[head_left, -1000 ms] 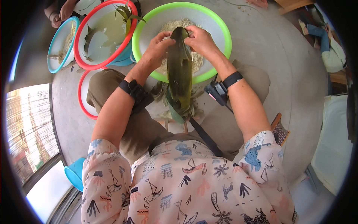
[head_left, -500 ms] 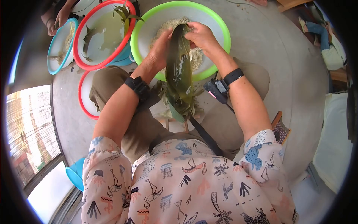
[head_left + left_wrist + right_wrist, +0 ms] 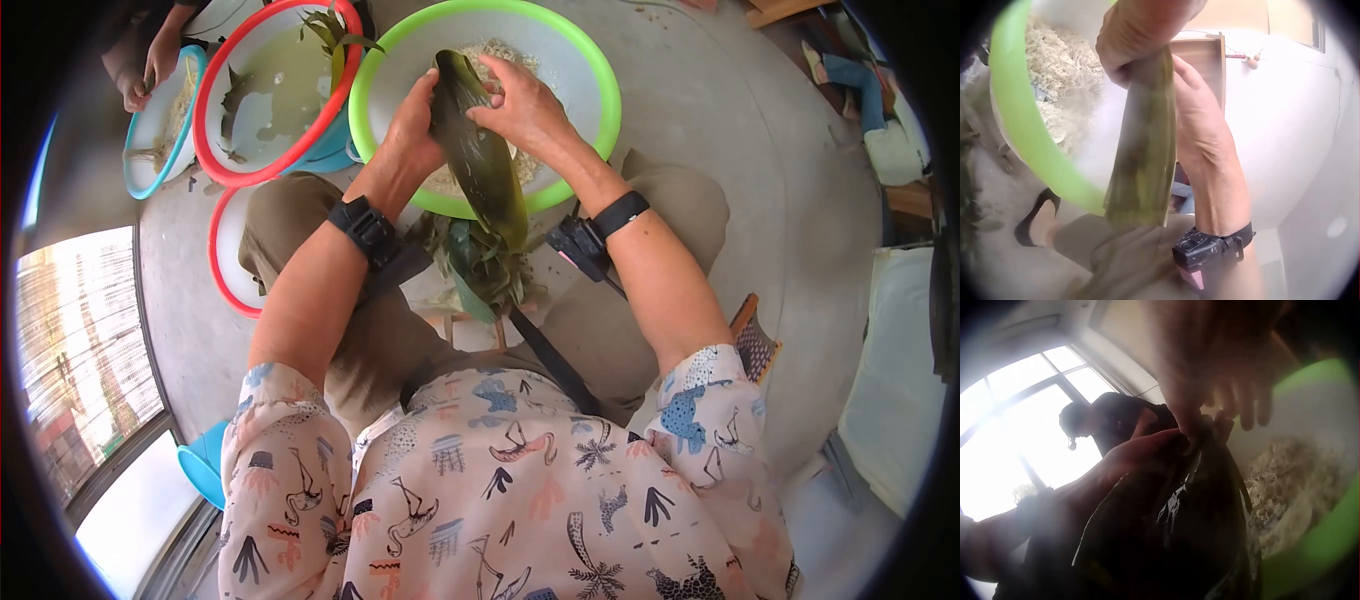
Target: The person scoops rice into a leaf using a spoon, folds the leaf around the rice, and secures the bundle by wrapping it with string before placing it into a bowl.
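Long, dark green, wet bamboo leaves (image 3: 487, 170) overlap in a strip over the green-rimmed basin, their upper end curved into a trough. My left hand (image 3: 408, 135) grips them along the left edge, thumb at the upper end. From the other side my right hand (image 3: 530, 112) pinches the right edge near the top. In the left wrist view the leaves (image 3: 1143, 144) hang below my left hand (image 3: 1141, 31), with the right hand (image 3: 1200, 119) behind. The right wrist view is dark; there the leaf surface (image 3: 1204, 506) shines below the right hand's fingers (image 3: 1244, 403).
The green-rimmed basin (image 3: 613, 100) holds pale, rice-like grain (image 3: 500, 52). Loose leaves (image 3: 470, 260) bunch between my knees. To the left stand a red-rimmed basin (image 3: 205, 150) of cloudy water and leaves, and a blue-rimmed basin (image 3: 133, 150) near another person's hands (image 3: 150, 75).
The upper end of the leaves has tipped left, and their lower end has swung up off the loose bunch. My left hand has shifted left with them; the right hand's fingers have spread.
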`<move>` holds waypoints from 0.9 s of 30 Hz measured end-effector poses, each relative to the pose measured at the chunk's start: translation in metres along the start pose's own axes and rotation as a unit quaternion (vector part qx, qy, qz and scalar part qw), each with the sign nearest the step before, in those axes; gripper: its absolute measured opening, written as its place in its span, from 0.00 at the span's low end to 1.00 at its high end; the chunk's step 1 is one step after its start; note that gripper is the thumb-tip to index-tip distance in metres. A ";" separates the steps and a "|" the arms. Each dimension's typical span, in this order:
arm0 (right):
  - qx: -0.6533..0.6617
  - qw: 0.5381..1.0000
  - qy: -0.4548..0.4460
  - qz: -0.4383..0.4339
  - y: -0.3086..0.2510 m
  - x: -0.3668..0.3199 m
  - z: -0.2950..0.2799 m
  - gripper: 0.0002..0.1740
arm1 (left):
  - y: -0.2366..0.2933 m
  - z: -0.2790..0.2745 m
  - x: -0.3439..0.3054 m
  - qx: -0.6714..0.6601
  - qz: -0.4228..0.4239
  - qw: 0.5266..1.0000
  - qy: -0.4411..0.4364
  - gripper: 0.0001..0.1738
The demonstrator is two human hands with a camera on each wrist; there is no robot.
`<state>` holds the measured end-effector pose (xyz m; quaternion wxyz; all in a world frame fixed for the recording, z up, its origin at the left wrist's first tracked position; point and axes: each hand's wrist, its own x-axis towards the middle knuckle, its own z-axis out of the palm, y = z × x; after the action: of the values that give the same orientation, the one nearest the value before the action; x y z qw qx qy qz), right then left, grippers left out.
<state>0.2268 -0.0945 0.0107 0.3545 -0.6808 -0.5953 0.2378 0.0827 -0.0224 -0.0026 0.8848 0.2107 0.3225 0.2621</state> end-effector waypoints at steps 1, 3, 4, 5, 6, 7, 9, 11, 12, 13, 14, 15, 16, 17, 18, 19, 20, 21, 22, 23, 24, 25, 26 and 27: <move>0.018 1.000 0.001 0.005 0.002 0.002 0.002 0.41 | 0.002 0.004 -0.003 -0.017 0.003 1.000 0.002 0.26; 0.059 0.998 -0.006 0.027 0.005 0.002 0.002 0.41 | 0.003 0.005 -0.006 -0.033 0.006 0.999 0.004 0.29; 0.099 0.994 -0.014 0.051 0.005 0.002 0.002 0.42 | 0.003 0.002 -0.005 -0.065 0.006 0.998 0.003 0.29; 0.099 0.994 -0.013 0.050 0.004 0.002 0.003 0.42 | 0.003 -0.001 -0.005 -0.096 0.005 0.995 0.002 0.29; 0.127 0.988 -0.009 0.088 0.005 0.001 0.004 0.41 | 0.003 -0.008 -0.002 -0.094 0.006 0.996 0.000 0.29; 0.154 0.980 -0.005 0.125 0.005 0.002 0.004 0.40 | 0.004 -0.014 0.001 -0.104 0.006 0.993 -0.047 0.28; 0.167 0.972 -0.040 0.162 0.009 0.007 0.003 0.37 | 0.005 -0.022 0.008 -0.112 0.009 0.989 -0.096 0.27; 0.182 0.959 -0.076 0.201 0.013 0.009 0.007 0.35 | 0.005 -0.029 0.013 -0.086 0.026 0.994 -0.066 0.25; 0.203 0.956 -0.067 0.203 0.014 0.009 0.011 0.31 | 0.006 -0.026 0.012 -0.084 0.026 0.994 -0.066 0.25; 0.223 0.951 -0.059 0.205 0.016 0.009 0.013 0.27 | 0.005 -0.024 0.010 -0.073 0.040 0.995 -0.051 0.25; 0.224 0.951 -0.059 0.204 0.019 0.010 0.013 0.27 | 0.004 -0.021 0.008 -0.062 0.052 0.996 -0.036 0.25; 0.242 0.946 -0.083 0.200 0.017 0.010 0.010 0.22 | 0.003 -0.026 0.011 -0.062 0.052 0.996 -0.035 0.25; 0.261 0.939 -0.106 0.196 0.015 0.010 0.007 0.18 | 0.002 -0.030 0.014 -0.055 0.057 0.996 -0.038 0.24; 0.261 0.939 -0.107 0.196 0.013 0.009 0.006 0.18 | 0.001 -0.035 0.016 -0.049 0.061 0.996 -0.040 0.24; 0.323 0.913 -0.117 0.220 0.006 0.007 0.003 0.15 | 0.001 -0.032 0.014 -0.049 0.061 0.996 -0.039 0.24; 0.384 0.882 -0.127 0.241 0.003 0.006 0.003 0.13 | 0.002 -0.029 0.012 -0.042 0.061 0.997 -0.028 0.24; 0.384 0.882 -0.127 0.242 0.002 0.007 0.003 0.13 | 0.003 -0.026 0.009 -0.035 0.061 0.997 -0.016 0.25; 0.399 0.874 -0.135 0.242 0.002 0.007 0.003 0.12 | 0.004 -0.027 0.010 -0.034 0.060 0.997 -0.016 0.25; 0.414 0.866 -0.143 0.242 0.002 0.007 0.004 0.11 | 0.005 -0.028 0.010 -0.022 0.056 0.998 -0.034 0.25; 0.415 0.865 -0.143 0.243 0.002 0.007 0.004 0.11 | 0.005 -0.030 0.010 -0.009 0.052 0.997 -0.052 0.25; 0.393 0.876 -0.156 0.233 0.000 0.006 0.003 0.12 | 0.005 -0.028 0.008 -0.009 0.051 0.997 -0.050 0.25; 0.371 0.885 -0.169 0.223 -0.001 0.005 0.003 0.13 | 0.006 -0.027 0.007 0.010 0.048 0.998 -0.050 0.24; 0.371 0.885 -0.170 0.225 -0.002 0.004 0.003 0.13 | 0.007 -0.026 0.005 0.029 0.045 0.997 -0.051 0.24; 0.353 0.894 -0.172 0.216 -0.003 0.002 0.003 0.13 | 0.008 -0.025 0.004 0.028 0.043 0.997 -0.050 0.24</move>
<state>0.2234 -0.0917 0.0113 0.4033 -0.5709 -0.3626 0.6164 0.0663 -0.0088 -0.0178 0.8814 0.2623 0.2760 0.2798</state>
